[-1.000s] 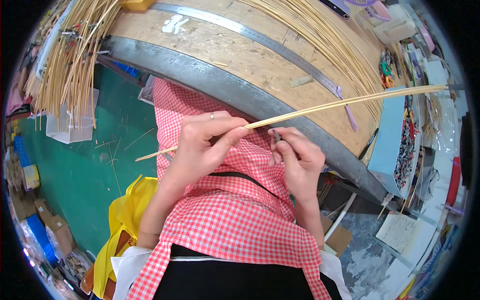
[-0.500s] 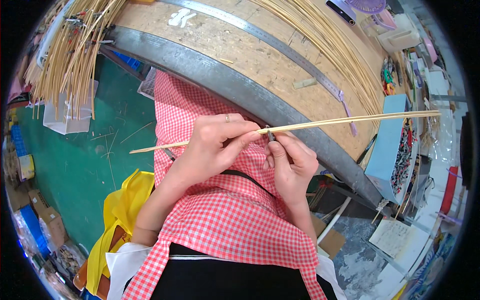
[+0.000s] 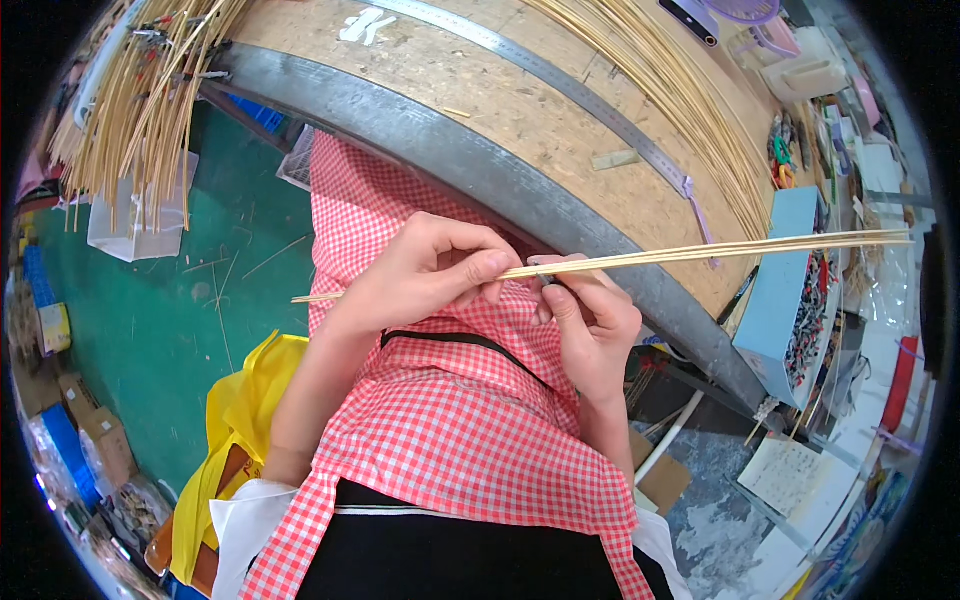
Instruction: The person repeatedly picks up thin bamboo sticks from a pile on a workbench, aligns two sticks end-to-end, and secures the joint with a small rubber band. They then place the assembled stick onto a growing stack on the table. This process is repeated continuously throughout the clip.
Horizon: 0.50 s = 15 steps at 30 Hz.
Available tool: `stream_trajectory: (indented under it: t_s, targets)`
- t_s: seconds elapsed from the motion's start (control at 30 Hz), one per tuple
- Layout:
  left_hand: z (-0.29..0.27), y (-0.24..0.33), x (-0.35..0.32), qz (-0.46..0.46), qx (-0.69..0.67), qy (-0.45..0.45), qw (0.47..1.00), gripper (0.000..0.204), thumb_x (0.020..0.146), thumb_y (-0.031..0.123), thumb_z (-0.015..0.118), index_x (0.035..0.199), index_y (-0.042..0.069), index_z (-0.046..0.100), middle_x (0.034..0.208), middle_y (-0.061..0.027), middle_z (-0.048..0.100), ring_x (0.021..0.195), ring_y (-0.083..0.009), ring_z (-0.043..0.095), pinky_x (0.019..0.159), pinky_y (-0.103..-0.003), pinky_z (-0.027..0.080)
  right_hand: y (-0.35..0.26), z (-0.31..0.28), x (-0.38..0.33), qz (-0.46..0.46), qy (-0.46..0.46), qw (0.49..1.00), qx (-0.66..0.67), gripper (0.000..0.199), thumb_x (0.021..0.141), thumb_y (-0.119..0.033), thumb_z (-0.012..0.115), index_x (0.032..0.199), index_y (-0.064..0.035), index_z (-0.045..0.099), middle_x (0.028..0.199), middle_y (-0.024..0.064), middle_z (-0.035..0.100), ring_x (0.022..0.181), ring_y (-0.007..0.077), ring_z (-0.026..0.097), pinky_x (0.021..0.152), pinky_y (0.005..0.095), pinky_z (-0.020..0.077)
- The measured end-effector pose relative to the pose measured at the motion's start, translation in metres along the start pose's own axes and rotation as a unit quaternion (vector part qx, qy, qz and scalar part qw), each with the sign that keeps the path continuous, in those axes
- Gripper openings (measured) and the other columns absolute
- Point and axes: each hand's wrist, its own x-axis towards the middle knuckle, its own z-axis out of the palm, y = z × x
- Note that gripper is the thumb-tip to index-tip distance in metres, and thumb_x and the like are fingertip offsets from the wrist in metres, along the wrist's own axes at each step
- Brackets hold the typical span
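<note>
A few long, thin pale wooden sticks [image 3: 690,254] run together across my lap, fanning slightly apart at their right end. My left hand [image 3: 435,265] pinches them between thumb and fingers, and their short left end sticks out past my wrist. Close beside it, my right hand [image 3: 590,310] is closed on a small dark metal piece [image 3: 546,278], which looks like a clip, right against the sticks. My fingers partly cover it, so its shape is unclear.
On the wooden bench [image 3: 480,110] lie a metal ruler [image 3: 560,88], a stick bundle [image 3: 660,100] and a small block [image 3: 615,159]. A blue box [image 3: 775,290] of small clips stands right. Clipped sticks [image 3: 150,130] hang over a clear bin [image 3: 140,235] at left.
The sticks have slid to the right through my hands, leaving a shorter left end. The dark piece in my right hand has tilted from upright, and my left wrist has turned slightly.
</note>
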Motion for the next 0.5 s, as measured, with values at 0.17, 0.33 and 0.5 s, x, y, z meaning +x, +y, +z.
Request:
stream_trajectory:
  t_s: [0.17,0.33,0.5]
  targets:
    - [0.0055,-0.0022,-0.0005,-0.012,-0.074,-0.02,0.997,0.019,0.091,0.015,0.058,0.087,-0.002,0.064,0.067,0.0006,0.057,0.06,-0.0041,0.049,0.052,-0.019,0.039,0.0045,0.0001,0.0009,-0.056,-0.016,0.998,-0.015,0.019,0.081,0.008,0.059,0.099,0.0058,0.065,0.091,0.0148,0.066,0.076,0.0176,0.062,0.065,0.0251,0.0485]
    - [0.0046,-0.0054,-0.0008,0.007,-0.057,-0.036,0.998,0.017,0.091,0.015,0.059,0.089,-0.002,0.065,0.068,0.0,0.058,0.063,-0.0043,0.05,0.054,-0.019,0.039,0.0053,-0.0003,-0.0002,-0.039,-0.017,0.999,-0.005,0.018,0.08,0.008,0.059,0.097,0.0055,0.066,0.092,0.0158,0.066,0.08,0.0202,0.063,0.069,0.0268,0.0494]
    - [0.0038,0.0028,-0.0028,-0.024,-0.073,-0.047,0.996,0.017,0.091,0.013,0.059,0.095,-0.002,0.066,0.073,-0.0028,0.063,0.065,-0.0046,0.054,0.054,-0.018,0.04,0.0061,-0.0002,-0.0014,-0.055,-0.014,0.998,-0.005,0.017,0.081,0.008,0.059,0.096,0.0061,0.065,0.091,0.0161,0.066,0.081,0.0209,0.063,0.07,0.0279,0.0501]
